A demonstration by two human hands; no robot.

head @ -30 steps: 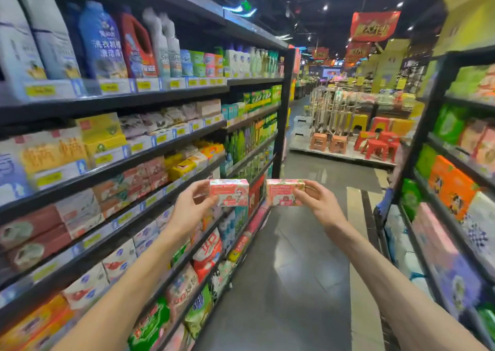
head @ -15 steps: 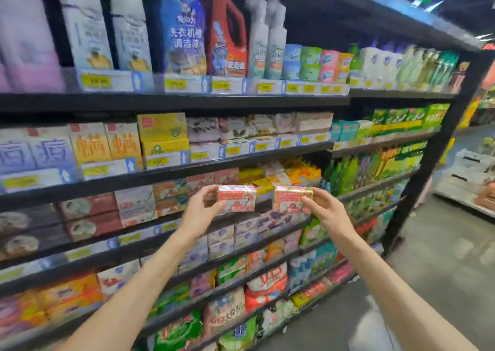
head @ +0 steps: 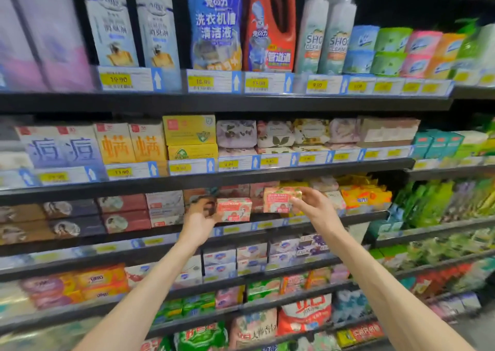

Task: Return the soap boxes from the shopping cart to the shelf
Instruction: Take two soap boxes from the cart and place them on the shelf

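I face a store shelf [head: 203, 182] stacked with soap. My left hand [head: 199, 218] grips a pink and white soap box [head: 233, 209] by its left end, low in the third shelf's opening. My right hand [head: 313, 207] pinches a second pink soap box [head: 281, 199] by its right end, a little higher and to the right. Both boxes are at the shelf front, among similar pink boxes behind them. The shopping cart is out of view.
Red and dark soap packs [head: 126, 212] fill the same shelf to the left, orange bags [head: 365, 195] to the right. Tall detergent bottles [head: 215, 23] stand on the top shelf. Yellow price tags [head: 230, 164] line each shelf edge. Lower shelves hold more boxes and bags.
The view has swung left from the aisle to face the shelf. Both hands have carried their soap boxes forward to the third shelf's opening.
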